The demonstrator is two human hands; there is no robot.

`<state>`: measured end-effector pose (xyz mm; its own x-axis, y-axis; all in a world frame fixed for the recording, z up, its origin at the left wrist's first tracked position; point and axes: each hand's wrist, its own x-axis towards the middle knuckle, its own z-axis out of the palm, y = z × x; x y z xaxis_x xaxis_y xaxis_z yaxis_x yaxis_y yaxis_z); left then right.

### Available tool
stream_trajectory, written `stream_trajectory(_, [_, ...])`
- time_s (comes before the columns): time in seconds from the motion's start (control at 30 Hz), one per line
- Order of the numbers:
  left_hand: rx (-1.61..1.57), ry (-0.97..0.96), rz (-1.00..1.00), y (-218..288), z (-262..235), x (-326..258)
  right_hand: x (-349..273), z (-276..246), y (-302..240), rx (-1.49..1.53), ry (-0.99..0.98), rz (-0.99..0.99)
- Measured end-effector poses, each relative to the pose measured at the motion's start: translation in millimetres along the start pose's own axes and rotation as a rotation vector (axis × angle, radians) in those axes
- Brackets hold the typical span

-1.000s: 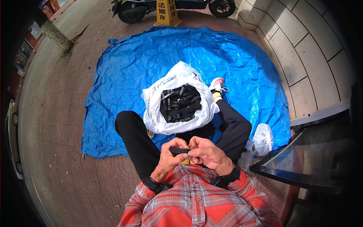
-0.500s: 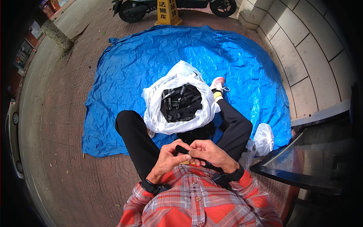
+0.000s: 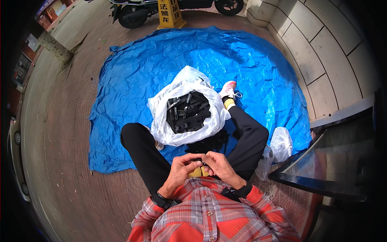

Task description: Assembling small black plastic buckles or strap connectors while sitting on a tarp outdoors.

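Both hands meet just in front of the chest, at six o'clock in the view. The left hand (image 3: 180, 169) and the right hand (image 3: 217, 167) are curled, fingertips touching, pinching a small dark part (image 3: 198, 161) between them — too small and too hidden to tell its kind.

Straight ahead at twelve o'clock from the hands, between the bent knees, stands a big white plastic bag (image 3: 186, 113), its mouth rolled open on a heap of black parts (image 3: 188, 113) (flat strips and clips, jumbled). The bag sits on a blue tarp (image 3: 250, 64) spread over brick paving.

At three o'clock, near the right knee, lies a smaller clear bag (image 3: 281, 144), knotted shut. At the tarp's far edge, twelve o'clock, stands a yellow floor sign (image 3: 169, 14) with dark lettering — a parked scooter (image 3: 135, 14) just behind it.
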<state>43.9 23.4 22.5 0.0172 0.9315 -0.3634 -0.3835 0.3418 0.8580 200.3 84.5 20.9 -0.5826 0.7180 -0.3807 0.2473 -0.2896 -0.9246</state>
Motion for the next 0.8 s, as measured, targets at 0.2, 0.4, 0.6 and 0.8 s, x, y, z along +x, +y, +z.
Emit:
stream_trajectory(0.2, [0.317, -0.018, -0.031, 7, 2, 2, -6, -10, 15, 0.321, -0.162, 0.125])
stream_trajectory(0.4, [0.465, 0.048, -0.061, -7, 6, 9, -13, -11, 32, 0.215, -0.099, 0.183])
stream_trajectory(0.6, [1.021, -0.090, 0.347, -14, 17, 16, -14, -14, 39, 0.276, -0.051, 0.214])
stream_trajectory(0.8, [-0.271, 0.266, -0.318, -39, -29, 39, 43, -55, 127, 0.418, 0.346, 0.254])
